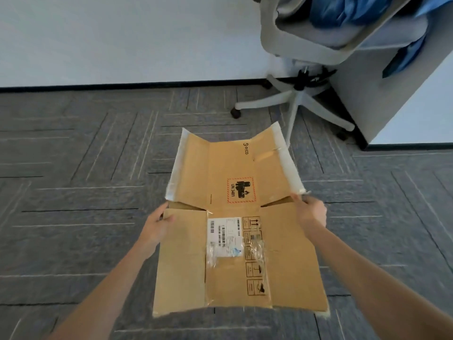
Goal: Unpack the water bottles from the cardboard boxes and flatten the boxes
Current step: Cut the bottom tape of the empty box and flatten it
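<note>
Both bare arms reach forward to a flattened cardboard box [188, 253], which is spread open over the grey carpet [73, 168]. The left hand [158, 223] grips the box's left edge at the slit between flaps, thumb lying on the top face. The right hand [310, 212] holds the box's right edge at the matching slit, fingers curled round the cardboard. Near the middle of the box sits a red-hatched battery label [241, 190] reading "UN 3481". Toward the box's far edge is a small "pico" logo [245, 148]. On the nearer half lie a white shipping label [224, 231] with barcodes too small to read, a column of handling symbols [255, 256] and crumpled clear tape. Beyond the box's far right corner stands a grey office chair [294, 94].
</note>
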